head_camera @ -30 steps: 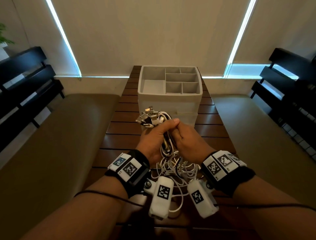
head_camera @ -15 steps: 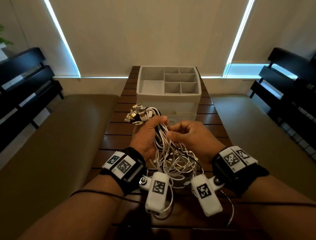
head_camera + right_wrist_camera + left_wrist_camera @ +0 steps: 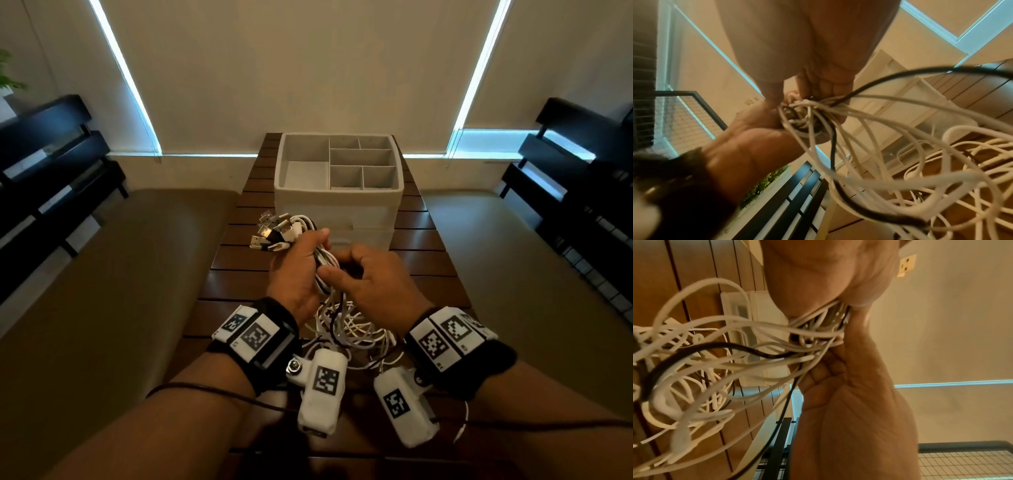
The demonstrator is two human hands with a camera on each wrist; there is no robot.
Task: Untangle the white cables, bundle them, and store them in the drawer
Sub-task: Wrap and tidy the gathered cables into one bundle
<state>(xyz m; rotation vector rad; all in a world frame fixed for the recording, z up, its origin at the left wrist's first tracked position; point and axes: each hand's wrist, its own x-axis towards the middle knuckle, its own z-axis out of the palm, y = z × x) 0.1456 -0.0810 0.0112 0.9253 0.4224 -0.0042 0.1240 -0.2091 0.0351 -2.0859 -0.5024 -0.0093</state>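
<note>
left hand (image 3: 297,274) fisted round white cables (image 3: 346,322) just below the plugs (image 3: 274,230); right hand (image 3: 371,278) pinches the same strands just beside it. loose tangle hangs toward the body, drawer unit (image 3: 337,202) ahead on the table.

The left hand (image 3: 298,270) hides the white cables' (image 3: 346,325) gathered middle.

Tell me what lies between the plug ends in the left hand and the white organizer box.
Head view: only bare wooden table slats separate the plug ends, fanned out of the left hand, from the white organizer box behind them.
</note>
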